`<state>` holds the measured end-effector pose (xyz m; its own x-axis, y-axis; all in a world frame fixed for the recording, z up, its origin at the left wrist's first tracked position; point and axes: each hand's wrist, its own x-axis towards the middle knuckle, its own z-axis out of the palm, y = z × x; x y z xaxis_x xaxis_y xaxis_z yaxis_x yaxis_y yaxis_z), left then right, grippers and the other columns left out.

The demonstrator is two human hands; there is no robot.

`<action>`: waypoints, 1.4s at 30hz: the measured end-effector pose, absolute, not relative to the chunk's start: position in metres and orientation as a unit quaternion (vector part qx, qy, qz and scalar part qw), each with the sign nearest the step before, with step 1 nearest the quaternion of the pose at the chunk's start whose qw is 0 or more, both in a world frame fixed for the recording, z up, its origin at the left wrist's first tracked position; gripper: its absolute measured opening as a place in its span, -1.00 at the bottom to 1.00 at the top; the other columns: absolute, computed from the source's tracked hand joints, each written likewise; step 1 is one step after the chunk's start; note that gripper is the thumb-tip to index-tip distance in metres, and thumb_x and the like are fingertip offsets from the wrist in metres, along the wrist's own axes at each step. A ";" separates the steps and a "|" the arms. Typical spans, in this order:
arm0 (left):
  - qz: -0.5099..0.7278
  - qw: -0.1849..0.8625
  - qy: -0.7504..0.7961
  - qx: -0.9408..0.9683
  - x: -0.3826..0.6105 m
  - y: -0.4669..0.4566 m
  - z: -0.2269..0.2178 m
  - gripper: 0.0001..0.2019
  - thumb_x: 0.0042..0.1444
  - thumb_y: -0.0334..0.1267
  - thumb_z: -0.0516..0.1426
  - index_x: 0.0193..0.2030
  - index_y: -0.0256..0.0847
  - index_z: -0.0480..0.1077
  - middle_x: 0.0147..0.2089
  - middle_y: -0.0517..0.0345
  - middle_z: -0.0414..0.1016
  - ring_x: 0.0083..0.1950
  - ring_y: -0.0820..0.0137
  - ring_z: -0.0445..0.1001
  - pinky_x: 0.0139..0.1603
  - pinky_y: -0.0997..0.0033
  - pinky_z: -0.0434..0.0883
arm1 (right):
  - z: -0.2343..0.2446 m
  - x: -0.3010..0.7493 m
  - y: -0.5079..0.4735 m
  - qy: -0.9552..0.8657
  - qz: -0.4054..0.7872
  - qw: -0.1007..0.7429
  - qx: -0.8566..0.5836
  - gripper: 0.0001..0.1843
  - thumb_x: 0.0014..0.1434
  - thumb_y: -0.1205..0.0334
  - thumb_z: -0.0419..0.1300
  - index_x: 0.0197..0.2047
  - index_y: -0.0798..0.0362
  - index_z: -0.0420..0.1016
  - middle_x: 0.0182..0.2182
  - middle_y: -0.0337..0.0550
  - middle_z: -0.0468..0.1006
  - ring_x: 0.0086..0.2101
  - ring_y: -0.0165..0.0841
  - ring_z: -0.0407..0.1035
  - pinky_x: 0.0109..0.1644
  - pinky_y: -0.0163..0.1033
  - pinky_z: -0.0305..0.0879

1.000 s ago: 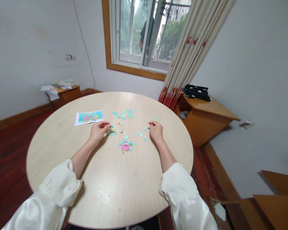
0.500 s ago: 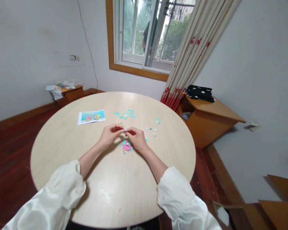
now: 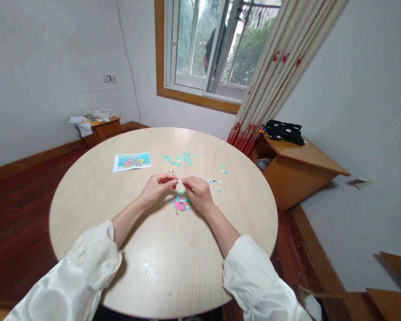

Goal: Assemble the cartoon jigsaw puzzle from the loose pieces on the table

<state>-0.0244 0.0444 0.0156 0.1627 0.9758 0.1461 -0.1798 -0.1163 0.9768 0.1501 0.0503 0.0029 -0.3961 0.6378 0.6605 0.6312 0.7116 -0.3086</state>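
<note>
My left hand [image 3: 158, 189] is closed in a pinch on a small pale puzzle piece [image 3: 178, 181], held above the table. Fingertips of my right hand [image 3: 199, 194] pinch close beside it, apparently at the piece's other side, though they hide part of it. Just below my hands, a partly joined puzzle section [image 3: 181, 203] with a pink cartoon starfish lies on the table. A few yellowish pieces [image 3: 171, 171] sit just beyond my left fingertips. To the right of my right hand lie loose pieces [image 3: 218, 189] and a short strip [image 3: 211, 181].
On the round wooden table [image 3: 147, 272], a printed reference picture [image 3: 132, 161] lies at the back left. Several loose turquoise pieces [image 3: 178, 158] are scattered at the back middle, others [image 3: 224, 170] at the right. A wooden cabinet [image 3: 304, 167] with folded black cloth [image 3: 284, 132] stands beyond the right edge.
The view has swung slightly left, so everything sits further right. My fingertips have parted a little, and my right hand has turned more knuckles-up, uncovering the pale piece between them.
</note>
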 end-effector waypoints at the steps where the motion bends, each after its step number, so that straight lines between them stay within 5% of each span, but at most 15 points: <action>1: 0.525 0.546 0.376 0.533 -0.024 0.044 0.016 -0.70 -0.24 -0.09 0.35 -0.41 -0.27 0.52 -0.48 0.15 0.48 -0.41 0.44 0.39 -0.29 0.38 0.36 | 0.003 0.150 0.051 -0.841 -0.015 0.393 -0.371 -0.70 0.31 0.26 -0.03 -0.24 0.04 0.54 -0.33 -0.07 0.59 -0.29 -0.35 0.43 -0.19 -0.25 0.27; 16: 0.525 0.608 0.369 0.467 -0.025 0.042 0.023 -0.71 -0.36 -0.18 0.39 -0.51 -0.32 0.49 -0.52 0.18 0.45 -0.45 0.47 0.39 -0.30 0.39 0.37 | 0.002 0.149 0.050 -0.845 -0.093 0.428 -0.307 -0.72 0.32 0.28 -0.02 -0.23 0.08 0.52 -0.36 -0.07 0.59 -0.32 -0.37 0.43 -0.23 -0.28 0.27; 42: 0.459 0.611 0.373 0.526 -0.029 0.039 0.021 -0.67 -0.22 -0.05 0.34 -0.48 -0.32 0.52 -0.47 0.08 0.51 -0.50 0.50 0.35 -0.42 0.47 0.30 | 0.001 0.151 0.052 -0.853 -0.089 0.410 -0.309 -0.72 0.32 0.28 -0.02 -0.25 0.07 0.52 -0.36 -0.05 0.59 -0.30 -0.35 0.44 -0.21 -0.27 0.29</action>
<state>-0.0289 0.0390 0.0211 0.2998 0.9536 0.0267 -0.1681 0.0252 0.9855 0.1510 0.0516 0.0015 -0.4726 0.4540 0.7553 0.6005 0.7932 -0.1011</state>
